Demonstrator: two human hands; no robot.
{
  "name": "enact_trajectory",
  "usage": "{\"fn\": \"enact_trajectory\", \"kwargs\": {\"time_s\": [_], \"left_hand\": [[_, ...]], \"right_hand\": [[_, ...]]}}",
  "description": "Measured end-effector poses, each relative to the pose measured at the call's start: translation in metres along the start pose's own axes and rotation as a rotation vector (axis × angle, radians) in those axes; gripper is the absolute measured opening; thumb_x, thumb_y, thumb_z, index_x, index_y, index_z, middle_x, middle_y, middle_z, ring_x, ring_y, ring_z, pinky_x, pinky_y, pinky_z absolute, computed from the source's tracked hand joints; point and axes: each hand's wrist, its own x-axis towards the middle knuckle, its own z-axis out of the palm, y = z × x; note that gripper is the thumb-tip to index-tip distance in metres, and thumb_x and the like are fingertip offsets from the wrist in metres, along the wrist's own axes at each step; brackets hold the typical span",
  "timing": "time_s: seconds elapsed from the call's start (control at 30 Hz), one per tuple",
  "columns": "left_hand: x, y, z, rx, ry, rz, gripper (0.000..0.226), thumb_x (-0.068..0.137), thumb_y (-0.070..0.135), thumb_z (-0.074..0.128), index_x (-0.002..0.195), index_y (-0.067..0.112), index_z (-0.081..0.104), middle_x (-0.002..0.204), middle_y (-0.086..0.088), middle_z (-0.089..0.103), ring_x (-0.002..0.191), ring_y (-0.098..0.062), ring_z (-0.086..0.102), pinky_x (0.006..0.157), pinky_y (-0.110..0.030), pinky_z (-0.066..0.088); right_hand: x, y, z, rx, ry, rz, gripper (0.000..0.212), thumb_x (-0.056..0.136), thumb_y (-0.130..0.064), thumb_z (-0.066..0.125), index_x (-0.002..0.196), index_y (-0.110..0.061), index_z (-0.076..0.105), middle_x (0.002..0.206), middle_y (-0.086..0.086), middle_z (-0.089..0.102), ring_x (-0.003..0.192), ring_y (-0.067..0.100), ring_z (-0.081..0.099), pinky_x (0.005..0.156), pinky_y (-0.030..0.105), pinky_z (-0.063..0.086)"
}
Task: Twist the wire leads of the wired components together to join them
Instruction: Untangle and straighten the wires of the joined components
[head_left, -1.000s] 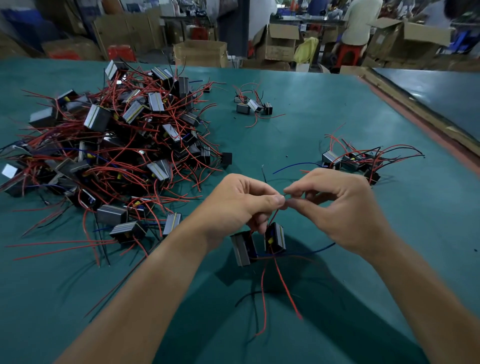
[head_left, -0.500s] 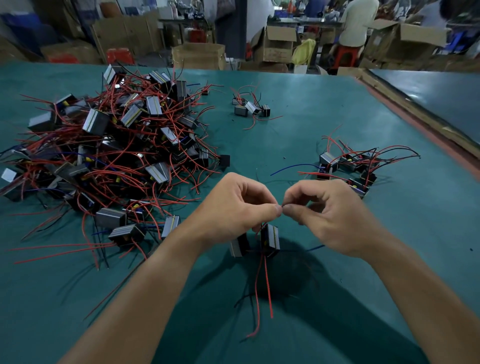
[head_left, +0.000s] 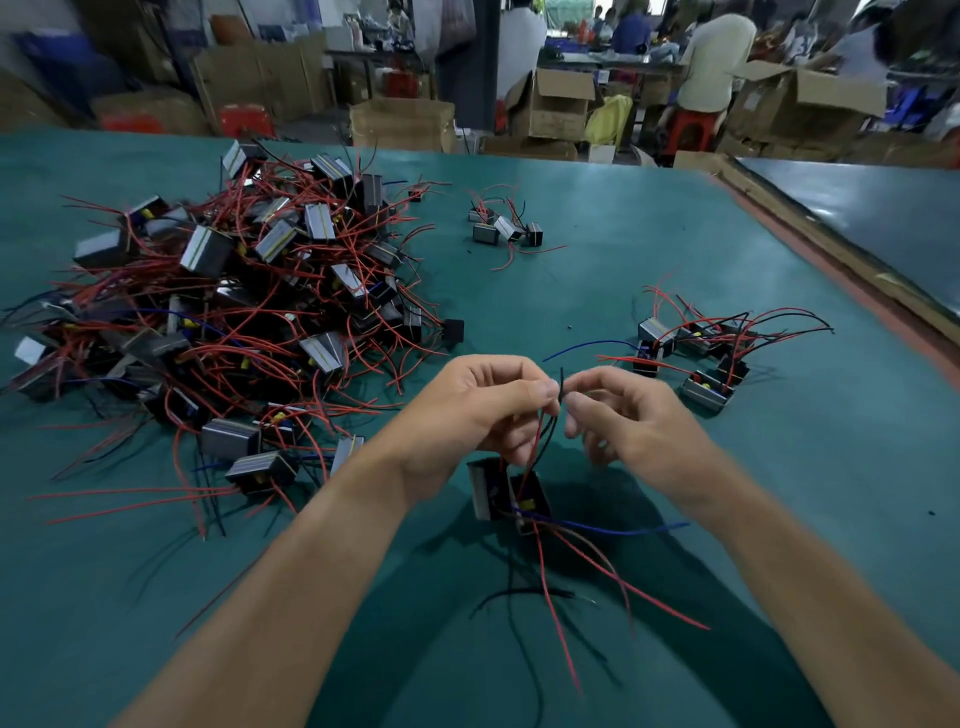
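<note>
Red and black wire leads (head_left: 561, 376) above the teal desk (head_left: 675, 249).
The left grip (head_left: 483, 405) pinches them; the right grip (head_left: 634, 421) sits at their tip, its closure too blurred to tell.

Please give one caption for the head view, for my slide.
The left hand and right hand pinch the wire leads of two wired components over a green table.

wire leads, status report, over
Left hand pinches wire leads; right hand at the tip, grip unclear. Two transformers hang below. Nothing in the way.
</note>
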Motion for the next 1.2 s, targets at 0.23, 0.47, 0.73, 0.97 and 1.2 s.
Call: {"fn": "enact_trajectory", "kwargs": {"time_s": [0.23,0.47,0.73,0.97,1.2], "left_hand": [[0.000,0.001,0.000,0.001,0.008,-0.001,0.016,0.087,0.019,0.061,0.072,0.018,0.066,0.060,-0.007,0.049,0.046,-0.012,0.046,0.051,-0.024,0.046],[0.006,0.001,-0.002,0.048,0.366,-0.080,0.017,0.096,0.011,0.055,0.081,0.014,0.061,0.050,-0.001,0.053,0.038,-0.014,0.048,0.044,-0.017,0.043],[0.008,-0.001,-0.005,0.098,0.477,-0.090,0.021,0.093,0.005,0.057,0.074,0.011,0.062,0.053,-0.002,0.055,0.040,-0.015,0.050,0.045,-0.021,0.043],[0.010,-0.006,-0.006,0.332,0.669,-0.029,0.031,0.093,0.034,0.059,0.074,0.013,0.072,0.076,-0.001,0.063,0.067,-0.009,0.052,0.074,-0.032,0.048],[0.015,-0.012,-0.015,0.381,0.671,-0.222,0.020,0.098,0.012,0.045,0.095,0.012,0.065,0.097,-0.015,0.070,0.074,-0.021,0.058,0.070,-0.040,0.052]], "right_hand": [[-0.004,0.000,0.005,0.133,-0.249,0.012,0.009,0.084,-0.017,0.064,0.089,-0.016,0.071,0.074,0.000,0.071,0.059,0.011,0.054,0.054,0.021,0.049],[0.001,-0.004,-0.003,0.231,-0.047,0.152,0.025,0.102,-0.014,0.047,0.092,-0.005,0.067,0.067,0.011,0.070,0.049,0.015,0.057,0.048,0.023,0.051],[0.001,-0.008,-0.006,0.362,0.009,0.174,0.016,0.101,-0.014,0.048,0.091,-0.008,0.060,0.075,0.015,0.072,0.052,0.016,0.061,0.050,0.026,0.054],[0.002,-0.005,-0.007,0.246,0.067,0.174,0.011,0.101,-0.010,0.048,0.093,-0.010,0.056,0.071,0.010,0.074,0.048,0.014,0.061,0.049,0.024,0.054],[0.002,-0.003,-0.009,0.142,0.174,0.060,0.020,0.089,0.001,0.063,0.072,-0.005,0.071,0.078,0.009,0.071,0.052,0.010,0.058,0.049,0.020,0.052]]}}
